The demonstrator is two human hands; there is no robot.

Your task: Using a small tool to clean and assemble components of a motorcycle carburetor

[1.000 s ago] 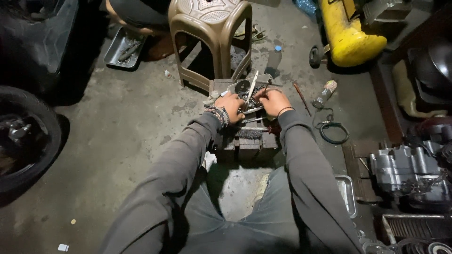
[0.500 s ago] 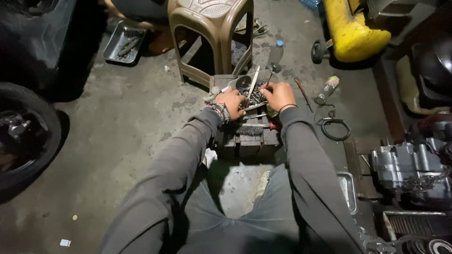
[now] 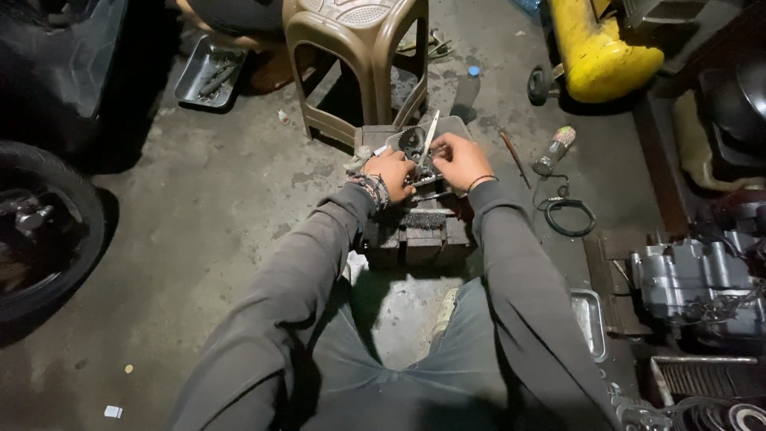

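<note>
**Item 1, hands.** Left hand (image 3: 391,170) sat just above frame centre, wrist wrapped in beaded bracelets, fingers curled round the left side of a small metal engine part (image 3: 420,164). Right hand (image 3: 459,160) sat just right of it, a thin band at the wrist, fingers bent and closed on the part's right side and top. Both hands touched the part; how firm the grip was could not be told.

**Item 2, engine part.** Dark metal assembly with a toothed sprocket (image 3: 412,141) showing at its upper left and a pale slim strip (image 3: 431,132) rising slantwise between the hands. It lay upper centre of the frame, over a grey tray (image 3: 455,125) and a dark finned block (image 3: 415,235) standing on the concrete floor (image 3: 231,199).

**Item 3, surroundings.**
- Brown plastic stool (image 3: 355,56), top centre, just behind the tray.
- Metal tray with tools (image 3: 209,76), upper left.
- Black tyre (image 3: 44,231), left edge.
- Yellow cylinder tank (image 3: 594,48), upper right.
- Small bottle (image 3: 556,148) and coiled black cable (image 3: 568,215), right of the hands.
- Grey engine casing (image 3: 694,283), right edge.
- Second metal tray (image 3: 590,319), lower right, beside the person's knee.

**Item 4, person.** Grey sleeves and grey-blue trousers filled the lower centre.
</note>
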